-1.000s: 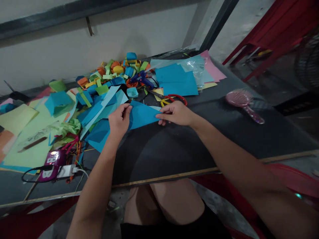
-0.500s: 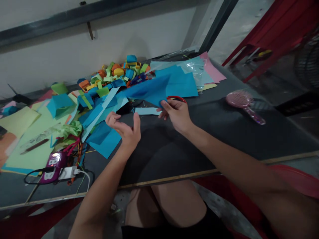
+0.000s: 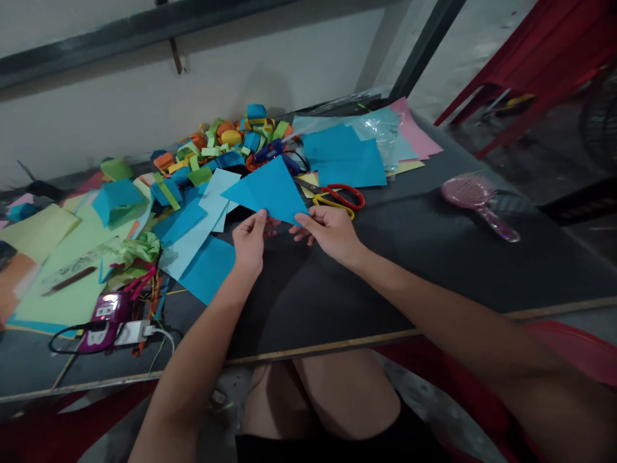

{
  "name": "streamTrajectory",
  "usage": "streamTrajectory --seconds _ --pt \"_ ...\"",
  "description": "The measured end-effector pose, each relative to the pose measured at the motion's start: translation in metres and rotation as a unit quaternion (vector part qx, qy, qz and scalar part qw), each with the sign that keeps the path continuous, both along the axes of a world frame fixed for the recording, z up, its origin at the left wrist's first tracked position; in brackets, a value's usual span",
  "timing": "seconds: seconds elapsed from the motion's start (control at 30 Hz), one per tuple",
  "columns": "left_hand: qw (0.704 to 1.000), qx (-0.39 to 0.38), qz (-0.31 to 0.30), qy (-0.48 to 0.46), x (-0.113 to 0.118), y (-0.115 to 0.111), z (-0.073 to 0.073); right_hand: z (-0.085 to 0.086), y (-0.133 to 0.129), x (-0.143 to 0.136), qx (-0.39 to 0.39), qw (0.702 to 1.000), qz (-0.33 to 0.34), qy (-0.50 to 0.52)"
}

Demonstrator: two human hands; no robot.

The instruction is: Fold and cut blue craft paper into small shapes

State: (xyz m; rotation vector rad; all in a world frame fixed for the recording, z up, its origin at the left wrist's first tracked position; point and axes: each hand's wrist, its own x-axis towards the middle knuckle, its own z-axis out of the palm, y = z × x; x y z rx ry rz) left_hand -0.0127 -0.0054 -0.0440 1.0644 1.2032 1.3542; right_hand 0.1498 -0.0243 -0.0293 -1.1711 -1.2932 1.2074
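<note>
A piece of blue paper (image 3: 274, 190) is held up over the dark table, between my two hands. My left hand (image 3: 250, 241) pinches its lower left edge between thumb and fingers. At the lower right corner, my right hand (image 3: 332, 231) grips it the same way. Just behind my right hand lie scissors (image 3: 344, 193) with red handles and a second, yellow handle loop below them. Pale blue paper strips (image 3: 212, 199) and a blue sheet (image 3: 212, 267) lie to the left of my left hand.
A heap of small folded paper pieces (image 3: 231, 137) stands against the wall. Blue sheets (image 3: 342, 157) and a clear plastic bag lie at the back. A pink hairbrush (image 3: 475, 196) is on the right; a purple power socket (image 3: 103, 321) with cables sits front left.
My left hand, open before, has moved up and closed on the blue paper. The paper has turned flat toward me, and the pale blue strip beneath my hands no longer shows there.
</note>
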Motion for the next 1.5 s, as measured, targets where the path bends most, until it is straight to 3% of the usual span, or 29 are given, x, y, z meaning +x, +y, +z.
streamTrajectory --seconds 0.17,0.27,0.5,0.73,1.13,1.3,1.5 --pt "0.995 0.036 0.096 -0.007 -0.036 0.024 0.006 0.004 0.005 0.008 -0.001 1.000 -0.014 -0.016" --pt "0.993 0.049 0.108 -0.028 -0.046 0.028 0.010 0.006 0.006 0.010 0.003 1.000 -0.012 -0.021" --pt "0.998 0.039 0.009 -0.053 -0.036 0.023 0.004 0.009 0.006 0.009 0.005 0.999 -0.001 -0.034" --pt "0.990 0.102 0.072 -0.067 -0.042 0.023 0.014 -0.002 0.013 0.014 0.017 0.998 0.011 -0.055" --pt "0.977 0.104 0.134 -0.126 -0.051 0.024 0.025 -0.004 0.019 0.021 0.028 0.998 0.002 -0.048" --pt "0.986 0.063 0.024 -0.154 -0.043 0.024 0.017 -0.005 0.018 0.018 0.006 0.999 0.044 0.001" --pt "0.995 0.006 -0.100 -0.019 -0.020 0.006 0.011 0.001 0.012 0.012 0.019 0.996 0.062 0.055"
